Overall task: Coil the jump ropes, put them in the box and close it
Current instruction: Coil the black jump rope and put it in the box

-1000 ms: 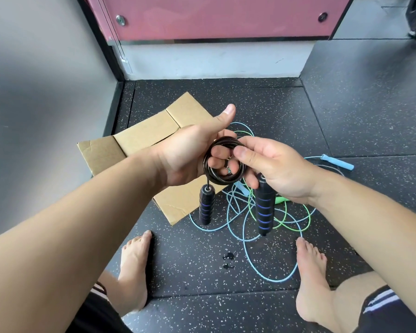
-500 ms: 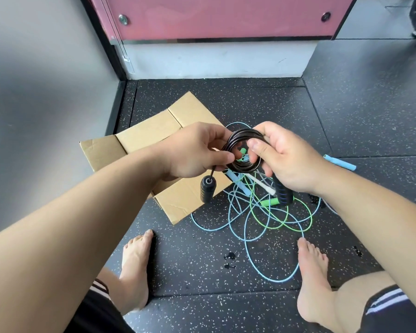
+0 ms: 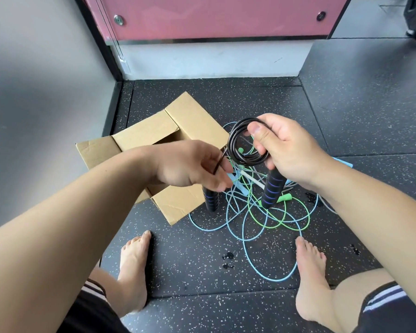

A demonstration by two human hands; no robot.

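1. Head view, centre of frame: the right hand holds the black jump rope up as a tight coil, thumb pressed on the front of the loops and fingers curled behind.
2. One black handle with purple bands hangs down from that hand.
3. Just left of it, the left hand pinches the loose black strand, fingers pressed together on it; the other handle dangles beneath.
4. Left of centre, the cardboard box sits open on the speckled black floor, flaps spread, partly behind the left wrist.
5. Below the hands, the blue rope and the green rope lie uncoiled and tangled together on the floor, touching the box's near flap.
6. Two bare feet at the bottom flank the blue loop.
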